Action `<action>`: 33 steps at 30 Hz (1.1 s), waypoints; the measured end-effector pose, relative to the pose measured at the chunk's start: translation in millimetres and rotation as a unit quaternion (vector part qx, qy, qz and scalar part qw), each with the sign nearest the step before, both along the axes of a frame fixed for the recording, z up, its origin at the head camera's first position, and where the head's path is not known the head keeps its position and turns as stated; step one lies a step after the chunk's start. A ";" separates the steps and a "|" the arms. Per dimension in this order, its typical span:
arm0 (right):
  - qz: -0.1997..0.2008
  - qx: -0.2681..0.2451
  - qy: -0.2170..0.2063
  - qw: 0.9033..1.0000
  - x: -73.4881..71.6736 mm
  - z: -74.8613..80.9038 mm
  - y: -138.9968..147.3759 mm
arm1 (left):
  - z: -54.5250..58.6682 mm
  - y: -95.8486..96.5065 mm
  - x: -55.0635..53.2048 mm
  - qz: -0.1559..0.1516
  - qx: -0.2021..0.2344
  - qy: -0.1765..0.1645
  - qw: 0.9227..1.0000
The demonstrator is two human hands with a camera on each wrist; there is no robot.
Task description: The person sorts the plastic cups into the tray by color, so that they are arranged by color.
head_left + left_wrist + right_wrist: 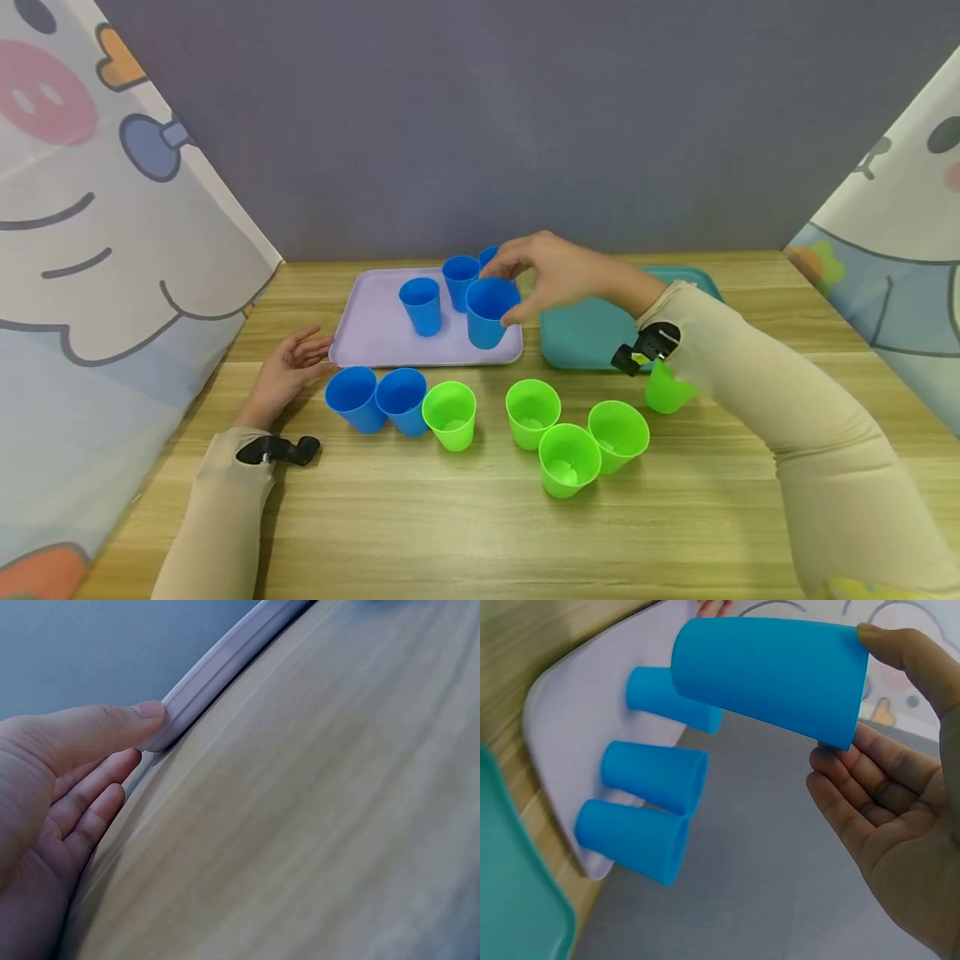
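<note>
My right hand (558, 271) pinches a blue cup (486, 321) by its rim, thumb on the near side and fingers on the far side. The cup is upright over the right part of the lilac tray (367, 333); the right wrist view shows a gap between this cup (769, 671) and the tray. Several other blue cups (422, 308) stand on the tray. At the tray's near left corner, my left hand (288, 371) has its fingers loosely extended, and the thumb (112, 731) touches the tray's rim in the left wrist view.
Two blue cups (354, 402) and several green cups (570, 462) stand on the wooden table (420, 533) in front of the trays. A teal tray (581, 333) lies to the right, partly behind my right arm. A grey wall (480, 125) rises behind the table.
</note>
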State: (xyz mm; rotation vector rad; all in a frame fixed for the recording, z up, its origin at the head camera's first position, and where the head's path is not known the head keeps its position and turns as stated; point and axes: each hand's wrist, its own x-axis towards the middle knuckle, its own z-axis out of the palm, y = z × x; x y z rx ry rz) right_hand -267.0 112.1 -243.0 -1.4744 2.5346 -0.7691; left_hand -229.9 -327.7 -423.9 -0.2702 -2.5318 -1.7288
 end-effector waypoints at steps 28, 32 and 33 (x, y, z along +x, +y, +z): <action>-0.133 0.084 -0.056 0.986 -56.5 -49.4 0.2 | -3.0 1.2 -2.5 0.005 -0.008 -0.011 1.000; -0.134 0.088 -0.045 0.986 -59.9 -50.1 -1.3 | -2.7 1.9 -1.0 0.006 -0.003 -0.011 1.000; -0.135 0.090 -0.045 0.986 -60.5 -50.3 -1.8 | -2.6 2.0 -0.5 0.006 -0.002 -0.012 1.000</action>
